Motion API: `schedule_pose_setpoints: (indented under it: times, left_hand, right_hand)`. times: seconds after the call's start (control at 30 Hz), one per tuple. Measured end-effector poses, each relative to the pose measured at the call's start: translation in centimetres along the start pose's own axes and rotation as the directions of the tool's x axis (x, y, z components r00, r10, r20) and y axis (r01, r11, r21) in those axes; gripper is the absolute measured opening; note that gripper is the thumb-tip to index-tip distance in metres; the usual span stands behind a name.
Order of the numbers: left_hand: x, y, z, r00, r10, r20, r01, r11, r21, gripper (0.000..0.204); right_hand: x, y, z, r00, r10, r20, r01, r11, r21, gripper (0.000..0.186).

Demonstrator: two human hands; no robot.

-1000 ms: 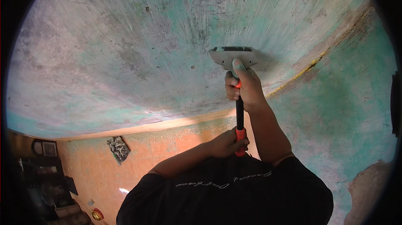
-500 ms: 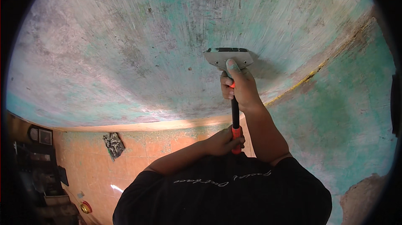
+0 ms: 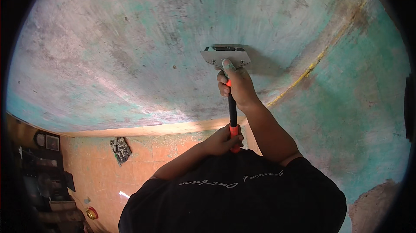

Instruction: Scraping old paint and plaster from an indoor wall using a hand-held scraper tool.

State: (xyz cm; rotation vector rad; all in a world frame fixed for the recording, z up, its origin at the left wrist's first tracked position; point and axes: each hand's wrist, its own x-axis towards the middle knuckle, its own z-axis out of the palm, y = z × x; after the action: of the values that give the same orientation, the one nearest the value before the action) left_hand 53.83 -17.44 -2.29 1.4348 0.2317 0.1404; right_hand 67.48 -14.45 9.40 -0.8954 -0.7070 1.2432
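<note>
A long-handled scraper (image 3: 232, 111) with a wide grey head, black shaft and orange grips is held in both my hands. My right hand (image 3: 237, 86) wraps the upper grip just below the head, its dusty thumb pressed along the head's face. Lower down, my left hand (image 3: 226, 140) closes round the orange end grip, near my chest. The scraper's blade edge lies at or close against a wall (image 3: 143, 59) of patchy, scratched turquoise and grey paint; whether it touches, I cannot tell. A shadow falls on the wall to the right of the head.
A corner seam with a yellowish crack (image 3: 312, 66) runs down the right, beside another turquoise wall (image 3: 346, 116). Below left is an orange tiled floor (image 3: 143, 168) with a crumpled dark plastic bag (image 3: 120, 150) and a round red-and-gold object (image 3: 91, 213). Dark furniture (image 3: 47, 176) stands at the far left.
The scraper and both hands sit slightly further left in view, while the wall marks have shifted left even more. Both hands keep their hold on the scraper.
</note>
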Motion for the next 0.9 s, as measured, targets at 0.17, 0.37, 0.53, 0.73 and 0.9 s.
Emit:
schedule_pose_setpoints:
  times: [0.17,0.37,0.53,0.73,0.9]
  left_hand:
    - [0.7,0.5,1.1,0.999,-0.041,0.023,0.041,0.999,-0.003,0.013]
    - [1.7,0.6,2.6,0.994,-0.101,-0.048,0.097,0.992,-0.086,0.017]
    - [3.0,0.7,2.9,0.968,-0.184,-0.168,0.192,0.981,0.031,0.026]
    - [3.5,-0.8,4.1,0.979,-0.067,-0.193,0.115,0.961,0.253,0.036]
    - [4.8,1.9,3.8,0.970,-0.170,-0.174,0.201,0.962,0.183,0.034]
  right_hand:
    - [-1.5,-0.8,-2.4,0.998,0.011,-0.063,-0.010,1.000,0.013,0.033]
    - [-2.9,-1.4,-4.8,0.984,-0.062,-0.167,0.082,0.990,0.115,0.033]
    - [-4.6,-1.0,-10.5,0.939,-0.095,-0.331,0.240,0.869,0.433,0.035]
    - [-5.5,0.8,-15.1,0.931,0.031,-0.364,0.216,0.757,0.617,0.039]
    - [-4.6,1.4,-18.1,0.935,0.046,-0.351,0.248,0.623,0.742,0.040]
